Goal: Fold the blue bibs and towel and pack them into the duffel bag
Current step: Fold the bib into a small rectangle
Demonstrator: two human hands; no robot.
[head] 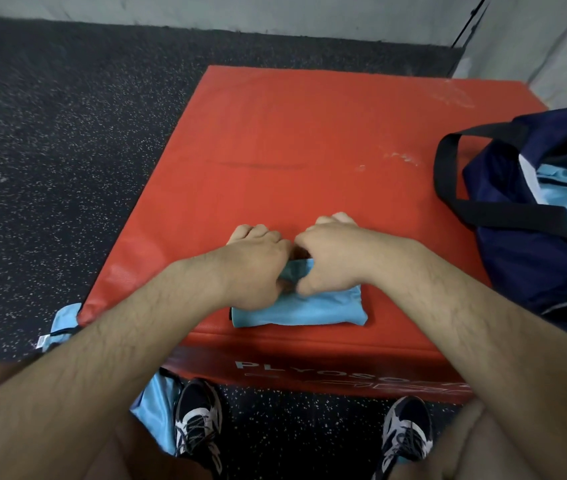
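Head view: left hand and right hand, close together, grip a folded blue cloth, perhaps a bib, on the red box; the duffel bag already holds blue fabric; another blue piece lies on the floor.

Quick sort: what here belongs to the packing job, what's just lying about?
Job: light blue folded fabric bundle, gripped by left hand and right hand; navy duffel bag holding light blue fabric; loose light blue cloth at lower left.
Not job: red padded box, black speckled floor, black and white trainers.
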